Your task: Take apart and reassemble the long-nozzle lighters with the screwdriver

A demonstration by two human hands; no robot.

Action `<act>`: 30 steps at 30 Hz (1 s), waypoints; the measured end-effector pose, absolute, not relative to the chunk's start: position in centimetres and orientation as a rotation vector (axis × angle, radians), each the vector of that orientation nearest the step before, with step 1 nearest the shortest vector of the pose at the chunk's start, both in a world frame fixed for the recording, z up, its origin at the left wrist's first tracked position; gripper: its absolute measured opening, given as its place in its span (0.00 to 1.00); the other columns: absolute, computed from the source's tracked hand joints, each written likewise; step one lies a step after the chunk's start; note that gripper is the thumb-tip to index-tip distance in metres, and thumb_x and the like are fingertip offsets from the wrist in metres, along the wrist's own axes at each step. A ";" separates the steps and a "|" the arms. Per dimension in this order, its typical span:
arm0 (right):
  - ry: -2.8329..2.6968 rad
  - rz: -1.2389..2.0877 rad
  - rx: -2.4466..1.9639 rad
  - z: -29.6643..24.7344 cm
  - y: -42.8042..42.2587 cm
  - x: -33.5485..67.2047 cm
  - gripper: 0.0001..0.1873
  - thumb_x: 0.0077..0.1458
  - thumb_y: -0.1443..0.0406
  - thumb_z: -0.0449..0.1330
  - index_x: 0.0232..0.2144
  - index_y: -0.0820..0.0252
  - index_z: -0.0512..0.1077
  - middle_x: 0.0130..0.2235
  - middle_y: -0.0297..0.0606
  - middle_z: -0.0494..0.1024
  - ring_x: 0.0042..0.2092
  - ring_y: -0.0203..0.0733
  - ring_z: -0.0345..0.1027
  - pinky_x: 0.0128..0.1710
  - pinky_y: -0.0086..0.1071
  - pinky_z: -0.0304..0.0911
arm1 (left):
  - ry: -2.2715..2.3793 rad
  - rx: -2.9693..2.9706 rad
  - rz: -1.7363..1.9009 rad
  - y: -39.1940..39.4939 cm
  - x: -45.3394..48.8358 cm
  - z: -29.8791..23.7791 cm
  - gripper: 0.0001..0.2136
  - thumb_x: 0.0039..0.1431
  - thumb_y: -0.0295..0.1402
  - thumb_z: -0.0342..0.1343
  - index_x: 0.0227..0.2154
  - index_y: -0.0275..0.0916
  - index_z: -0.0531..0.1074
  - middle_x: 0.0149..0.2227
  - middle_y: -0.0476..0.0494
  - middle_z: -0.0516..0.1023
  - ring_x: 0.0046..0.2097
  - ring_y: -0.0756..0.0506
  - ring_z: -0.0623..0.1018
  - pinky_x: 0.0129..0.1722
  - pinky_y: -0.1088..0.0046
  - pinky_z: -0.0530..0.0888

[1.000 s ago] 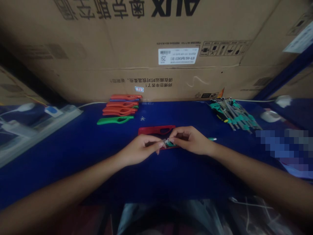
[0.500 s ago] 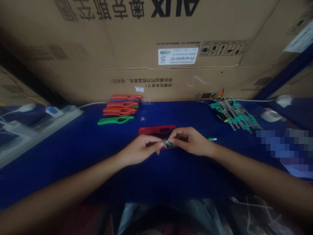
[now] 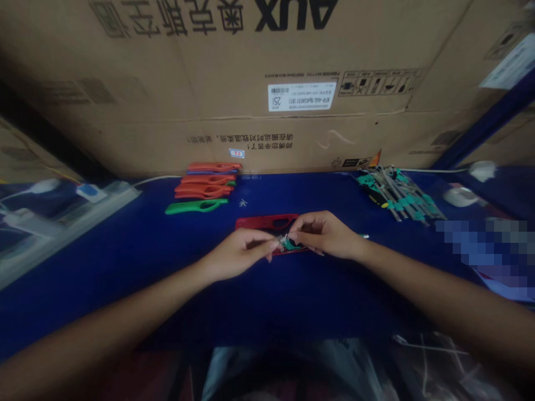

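My left hand (image 3: 240,256) is closed in a pinch on a small grey part (image 3: 281,240) at the middle of the table. From the right, my right hand (image 3: 328,236) meets it with thumb and forefinger pinched together; what lies between them is too small to make out. Just under the fingertips is a green part (image 3: 292,244), over a red shell half partly hidden by my hands. Behind them lies another red handle shell (image 3: 259,223) with a finger loop, like that of a long-nosed lighter. A green end with a metal tip (image 3: 365,236) shows beside my right wrist.
Several orange handles (image 3: 204,191) and a green handle (image 3: 196,206) lie back left. Metal rods with green parts (image 3: 401,195) and a yellow-black screwdriver (image 3: 378,201) lie back right. A power strip (image 3: 112,203) runs along the left; a cardboard box (image 3: 167,122) stands behind.
My right hand has lifted slightly and its fingers have drawn a little away from the left, showing more of the green part and red shell. My left hand stays nearly still.
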State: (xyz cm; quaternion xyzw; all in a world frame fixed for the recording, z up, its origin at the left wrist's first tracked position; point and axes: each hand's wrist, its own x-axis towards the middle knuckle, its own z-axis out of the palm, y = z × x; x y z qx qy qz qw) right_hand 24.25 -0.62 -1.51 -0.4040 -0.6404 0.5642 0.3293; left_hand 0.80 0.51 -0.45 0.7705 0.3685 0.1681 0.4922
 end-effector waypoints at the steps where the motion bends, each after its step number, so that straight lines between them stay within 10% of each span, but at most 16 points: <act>1: -1.674 1.469 -1.064 -1.5 -0.7 24.2 0.16 0.54 0.55 0.67 0.32 0.64 0.74 0.18 0.25 0.69 0.16 0.24 0.55 0.15 0.22 0.51 | 0.889 1.874 0.409 0.5 0.8 -0.5 0.17 0.65 0.42 0.52 0.27 0.36 0.74 0.28 0.48 0.76 0.30 0.50 0.71 0.31 0.76 0.65; 30: -1.717 1.382 -1.035 -2.0 -0.8 23.9 0.15 0.55 0.55 0.65 0.32 0.62 0.73 0.30 0.35 0.77 0.29 0.32 0.67 0.30 0.29 0.62 | 0.887 1.864 0.441 0.4 1.0 -0.6 0.16 0.65 0.41 0.52 0.27 0.36 0.75 0.28 0.48 0.77 0.29 0.51 0.72 0.32 0.77 0.67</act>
